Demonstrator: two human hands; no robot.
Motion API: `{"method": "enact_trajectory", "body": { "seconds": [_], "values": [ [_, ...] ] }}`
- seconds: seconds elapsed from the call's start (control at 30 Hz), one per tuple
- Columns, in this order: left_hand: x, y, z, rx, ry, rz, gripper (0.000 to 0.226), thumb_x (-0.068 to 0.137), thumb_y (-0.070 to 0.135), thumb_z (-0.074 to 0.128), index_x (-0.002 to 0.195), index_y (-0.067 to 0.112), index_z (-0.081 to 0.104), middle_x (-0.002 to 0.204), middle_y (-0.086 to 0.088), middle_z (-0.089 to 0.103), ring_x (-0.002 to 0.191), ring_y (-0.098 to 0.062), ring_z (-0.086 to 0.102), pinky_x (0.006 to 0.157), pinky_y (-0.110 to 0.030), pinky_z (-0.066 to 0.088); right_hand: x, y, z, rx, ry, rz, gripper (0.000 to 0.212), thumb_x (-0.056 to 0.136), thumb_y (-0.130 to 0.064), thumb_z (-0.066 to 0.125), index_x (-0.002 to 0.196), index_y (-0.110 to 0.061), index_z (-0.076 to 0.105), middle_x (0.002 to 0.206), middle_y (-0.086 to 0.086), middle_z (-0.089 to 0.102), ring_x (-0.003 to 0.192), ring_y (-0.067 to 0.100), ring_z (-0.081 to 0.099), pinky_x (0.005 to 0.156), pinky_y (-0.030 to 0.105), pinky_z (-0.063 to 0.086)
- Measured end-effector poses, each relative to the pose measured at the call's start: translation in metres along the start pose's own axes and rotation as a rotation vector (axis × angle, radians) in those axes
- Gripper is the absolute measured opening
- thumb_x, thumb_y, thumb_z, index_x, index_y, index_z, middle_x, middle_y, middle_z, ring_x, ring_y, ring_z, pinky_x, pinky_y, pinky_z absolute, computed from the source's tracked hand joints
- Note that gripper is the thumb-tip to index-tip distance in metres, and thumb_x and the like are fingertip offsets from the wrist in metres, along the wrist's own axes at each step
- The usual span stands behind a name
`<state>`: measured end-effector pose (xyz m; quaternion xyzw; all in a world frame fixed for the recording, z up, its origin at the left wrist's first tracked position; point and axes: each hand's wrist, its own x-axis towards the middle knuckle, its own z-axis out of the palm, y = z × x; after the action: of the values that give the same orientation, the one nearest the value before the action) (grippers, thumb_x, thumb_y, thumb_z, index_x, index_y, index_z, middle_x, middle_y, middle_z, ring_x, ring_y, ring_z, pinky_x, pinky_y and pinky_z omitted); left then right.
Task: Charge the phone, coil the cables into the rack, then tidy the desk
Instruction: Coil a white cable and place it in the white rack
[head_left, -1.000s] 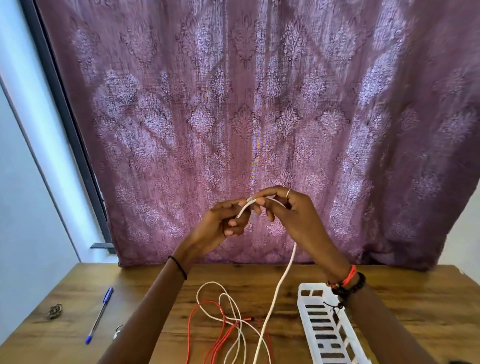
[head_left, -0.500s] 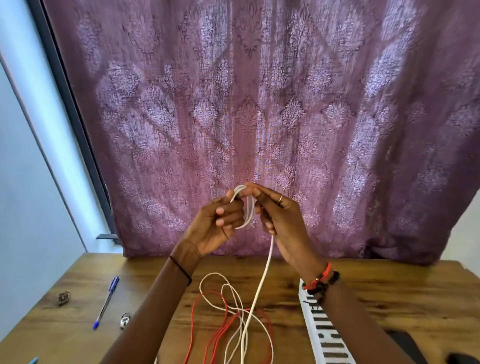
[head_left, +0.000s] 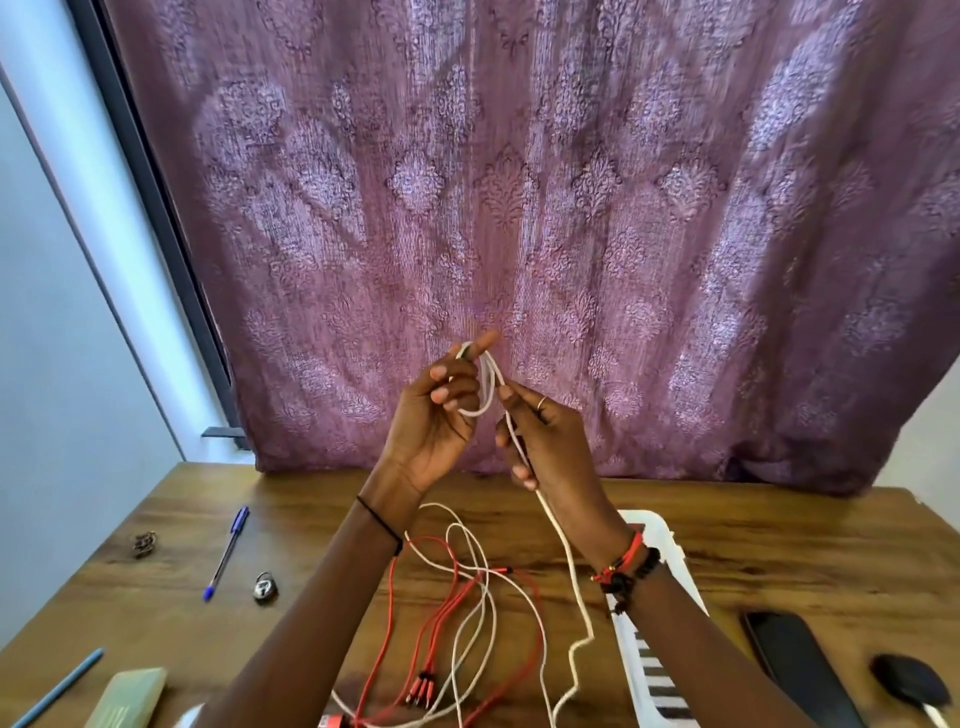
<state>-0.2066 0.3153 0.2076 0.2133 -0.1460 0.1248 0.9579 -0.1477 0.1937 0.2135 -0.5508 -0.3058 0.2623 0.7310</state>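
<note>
Hands raised together over desk, mid-coil. Left hand (head_left: 431, 415): fingers curled round a few small loops of white cable (head_left: 485, 397), thumb up on top of the bundle. Right hand (head_left: 545, 441): thumb and forefinger pinching the same cable just beside the loops, lower fingers loosely curled round the run below.

From right hand, hanging down past the wrist, kinked near the bottom, trailing onto desk (head_left: 779, 561) between the forearms. Tangled there with red cable (head_left: 390, 613), crossing it in several places; red plug cluster near bottom edge.

Rack (head_left: 649, 525): white, slotted, lying on desk under right forearm, partly hidden. Phone (head_left: 795, 660): dark, flat on desk just right of rack; plugged in or not, cannot tell. Pen (head_left: 227, 552) and small metal thing (head_left: 265, 587) well left of hands.

Handling guess: light, soft, springy; likely to spring open on any slack grip, so best pinched across all turns at once. Probably smooth jacket, easy to slip. Likely to snag on red cable when drawn up, so better fed slowly, gripped close to the coil, not far down the loose run.
</note>
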Motion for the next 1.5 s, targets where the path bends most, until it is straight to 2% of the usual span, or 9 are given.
{"method": "enact_trajectory", "body": {
  "seconds": [0.17, 0.37, 0.73, 0.83, 0.9, 1.07, 1.23, 1.43, 1.5],
  "values": [
    [0.002, -0.002, 0.005, 0.054, 0.163, 0.165, 0.063, 0.072, 0.000, 0.072, 0.127, -0.012, 0.043, 0.067, 0.000, 0.063, 0.053, -0.005, 0.061, 0.053, -0.016, 0.054, -0.006, -0.004, -0.004, -0.271, -0.066, -0.066, 0.026, 0.098, -0.017, 0.045, 0.118, -0.011, 0.060, 0.059, 0.009, 0.054, 0.024, 0.004, 0.034, 0.029, 0.010, 0.020],
    [0.013, -0.001, 0.009, 0.236, 0.331, 0.318, 0.035, 0.098, 0.013, 0.040, 0.125, -0.007, 0.047, 0.066, 0.002, 0.068, 0.059, -0.005, 0.065, 0.060, -0.014, 0.054, -0.019, -0.013, -0.009, -0.597, -0.081, -0.139, 0.007, 0.094, -0.014, 0.052, 0.093, -0.014, 0.059, 0.064, 0.010, 0.065, 0.024, 0.005, 0.039, 0.031, 0.012, 0.026],
    [0.019, -0.035, 0.022, 1.002, 0.492, 0.471, 0.027, 0.100, 0.009, 0.038, 0.087, 0.018, 0.060, 0.088, -0.003, 0.073, 0.070, -0.006, 0.068, 0.069, -0.018, 0.054, -0.037, -0.019, -0.023, -0.883, -0.159, -0.100, 0.011, 0.090, -0.016, 0.058, 0.097, -0.010, 0.063, 0.069, 0.011, 0.071, 0.034, -0.005, 0.048, 0.037, 0.008, 0.032],
    [0.021, -0.040, 0.015, 1.255, 0.542, 0.465, 0.023, 0.098, 0.005, 0.038, 0.086, 0.009, 0.056, 0.094, -0.012, 0.071, 0.070, -0.007, 0.069, 0.075, -0.029, 0.058, -0.035, -0.015, -0.024, -0.986, -0.183, -0.109, 0.020, 0.086, -0.018, 0.060, 0.105, -0.017, 0.068, 0.067, 0.005, 0.071, 0.050, -0.003, 0.057, 0.056, 0.013, 0.045],
    [0.020, -0.041, 0.007, 1.514, 0.502, 0.439, 0.022, 0.097, 0.011, 0.038, 0.081, 0.014, 0.053, 0.083, 0.005, 0.071, 0.072, -0.012, 0.070, 0.076, -0.039, 0.057, -0.034, -0.015, -0.029, -1.007, -0.166, -0.098, 0.021, 0.084, -0.018, 0.061, 0.103, -0.021, 0.070, 0.065, 0.002, 0.071, 0.059, 0.002, 0.061, 0.068, 0.025, 0.050],
    [0.012, -0.042, 0.003, 1.965, 0.414, 0.340, 0.021, 0.097, 0.014, 0.042, 0.086, 0.008, 0.058, 0.065, 0.020, 0.061, 0.058, 0.007, 0.059, 0.059, -0.013, 0.043, -0.032, -0.032, -0.045, -1.046, -0.102, -0.111, 0.009, 0.080, -0.019, 0.063, 0.085, -0.023, 0.069, 0.066, -0.004, 0.069, 0.066, 0.006, 0.063, 0.070, 0.028, 0.050],
    [0.005, -0.041, 0.005, 2.002, 0.205, 0.221, 0.021, 0.095, 0.010, 0.048, 0.098, -0.002, 0.066, 0.070, -0.001, 0.063, 0.052, 0.005, 0.048, 0.056, -0.011, 0.035, -0.027, -0.045, -0.058, -1.055, -0.095, -0.123, 0.008, 0.081, -0.016, 0.064, 0.084, -0.016, 0.071, 0.072, -0.001, 0.070, 0.066, 0.009, 0.062, 0.068, 0.028, 0.047],
    [-0.003, -0.033, 0.013, 1.513, 0.158, 0.030, 0.020, 0.096, 0.009, 0.045, 0.105, 0.010, 0.064, 0.047, 0.008, 0.057, 0.041, -0.003, 0.049, 0.047, -0.014, 0.043, -0.017, -0.060, -0.071, -0.909, -0.089, -0.202, 0.012, 0.081, -0.019, 0.070, 0.092, -0.020, 0.074, 0.066, -0.010, 0.067, 0.064, -0.001, 0.062, 0.064, 0.015, 0.044],
    [-0.004, -0.030, 0.016, 1.434, 0.163, 0.005, 0.025, 0.097, 0.009, 0.043, 0.109, -0.001, 0.063, 0.044, 0.006, 0.052, 0.038, -0.006, 0.046, 0.045, -0.015, 0.040, -0.014, -0.062, -0.071, -0.826, -0.070, -0.237, 0.013, 0.080, -0.020, 0.071, 0.091, -0.024, 0.075, 0.069, -0.007, 0.070, 0.072, 0.017, 0.067, 0.072, 0.029, 0.050]
  ]
}}
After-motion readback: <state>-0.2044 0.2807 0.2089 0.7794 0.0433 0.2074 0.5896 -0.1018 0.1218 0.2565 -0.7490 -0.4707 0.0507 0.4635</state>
